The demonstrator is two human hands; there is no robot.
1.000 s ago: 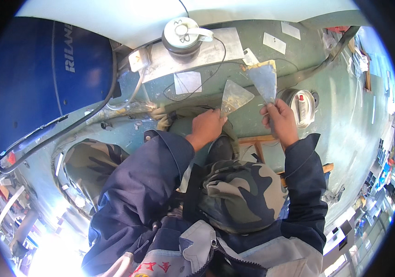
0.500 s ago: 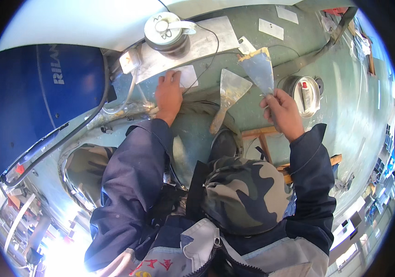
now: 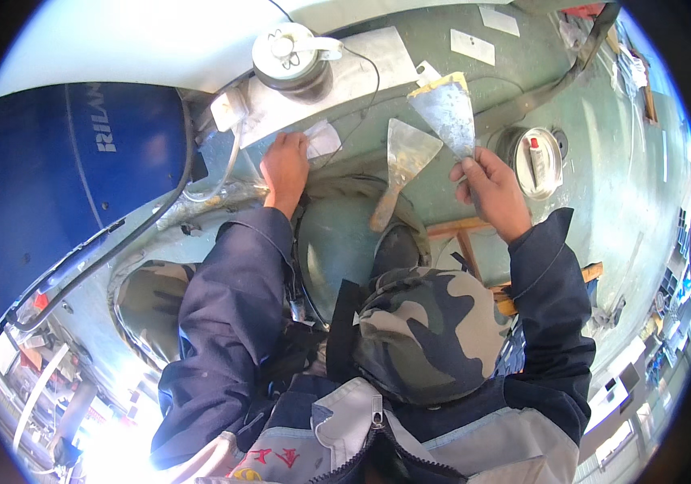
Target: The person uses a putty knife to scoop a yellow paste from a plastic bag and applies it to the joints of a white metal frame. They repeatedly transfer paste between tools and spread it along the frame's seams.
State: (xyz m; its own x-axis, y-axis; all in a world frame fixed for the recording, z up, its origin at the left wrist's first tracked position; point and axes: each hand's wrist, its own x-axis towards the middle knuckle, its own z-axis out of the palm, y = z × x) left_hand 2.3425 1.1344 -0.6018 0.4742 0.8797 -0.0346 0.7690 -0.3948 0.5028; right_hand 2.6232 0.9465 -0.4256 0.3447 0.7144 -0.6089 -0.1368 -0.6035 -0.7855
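My right hand (image 3: 492,192) grips the lower end of a putty knife (image 3: 446,113), its wide blade pointing up and away from me. Yellowish putty lines the blade's far edge. My left hand (image 3: 286,168) has its fingers closed at the left side of a small white sheet (image 3: 323,140) and appears to pinch it; the fingertips are partly hidden. Between my hands, a second putty knife (image 3: 407,158) with a stained blade lies with its handle toward me. Right of my right hand sits an open round tin (image 3: 557,182) with a red-capped tube (image 3: 536,161) in it.
A lidded can (image 3: 293,68) stands on a long pale board (image 3: 377,60) at the back. Left are a white adapter-like block (image 3: 228,109) with a cable and a large blue panel (image 3: 31,173). A hose (image 3: 535,97) crosses the floor. A wooden frame (image 3: 462,234) is near my knee.
The white sheet has tilted and shifted slightly left, with my left hand's fingers drawn in at its edge. My right hand has turned the putty knife's blade a little leftward and up.
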